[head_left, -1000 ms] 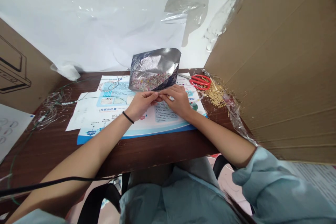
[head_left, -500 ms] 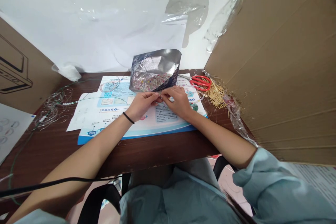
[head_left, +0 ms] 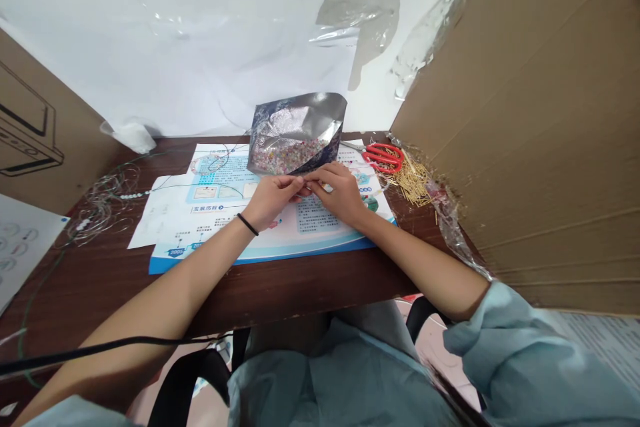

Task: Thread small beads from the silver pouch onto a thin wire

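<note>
Two hands of mine meet at the fingertips in the head view, low over a printed sheet on the dark wooden table. My left hand, a black band at its wrist, has thumb and forefinger drawn together; my right hand curls its fingers in to meet them. Whether anything is caught between the tips I cannot tell; it would be too small to make out. Just beyond my fingers is the foil pouch, its silvery inside showing and small mixed beads lying low in it; whether my right knuckles touch its near edge is unclear. For finger work this close, I judge it best to keep both wrists steady, pinch lightly, and not nudge the pouch, since loose beads would likely scatter. I should also mind the sides: red-handled scissors lie beside a heap of thin gold-coloured rods on my right, and on my left a tangle of clear cord could easily snag a sleeve.
</note>
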A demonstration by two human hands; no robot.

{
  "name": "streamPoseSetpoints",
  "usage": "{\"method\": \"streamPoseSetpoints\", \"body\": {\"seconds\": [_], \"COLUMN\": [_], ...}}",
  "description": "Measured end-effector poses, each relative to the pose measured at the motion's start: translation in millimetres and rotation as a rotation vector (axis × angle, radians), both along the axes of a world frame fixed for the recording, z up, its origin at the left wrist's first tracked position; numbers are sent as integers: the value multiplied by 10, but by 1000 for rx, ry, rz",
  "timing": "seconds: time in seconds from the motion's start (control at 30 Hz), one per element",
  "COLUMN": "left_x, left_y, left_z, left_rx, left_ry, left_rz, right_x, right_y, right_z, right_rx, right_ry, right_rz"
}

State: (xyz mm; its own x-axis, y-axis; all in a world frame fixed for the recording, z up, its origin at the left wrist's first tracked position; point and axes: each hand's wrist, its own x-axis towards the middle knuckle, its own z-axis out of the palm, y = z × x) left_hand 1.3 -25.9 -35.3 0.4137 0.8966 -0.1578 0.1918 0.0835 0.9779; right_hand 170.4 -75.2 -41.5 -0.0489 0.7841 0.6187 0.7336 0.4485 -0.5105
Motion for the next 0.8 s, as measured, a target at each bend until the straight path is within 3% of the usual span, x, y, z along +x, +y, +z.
{"method": "streamPoseSetpoints", "body": {"seconds": [0.2,0.43,0.6,0.73,0.8], "left_x": [16,30,43,52,46], "left_y": [-28,-52,-44,-75,-102], "left_z": [22,53,30,53,76], "left_rx": [-43,-30,76,181,308], "left_ry": [-211,-235,-193,-156,-112], "left_rz": [-51,-62,-85,-83,-51], "right_x": [23,60,52,45,43], "right_y": [28,118,85,46,37], "right_z": [31,-84,-37,23,32], "right_rx": [-201,-490,-619,-685,-700], "right_ry": [374,822,975,1029,1048], "right_rz": [101,294,516,575,593]}}
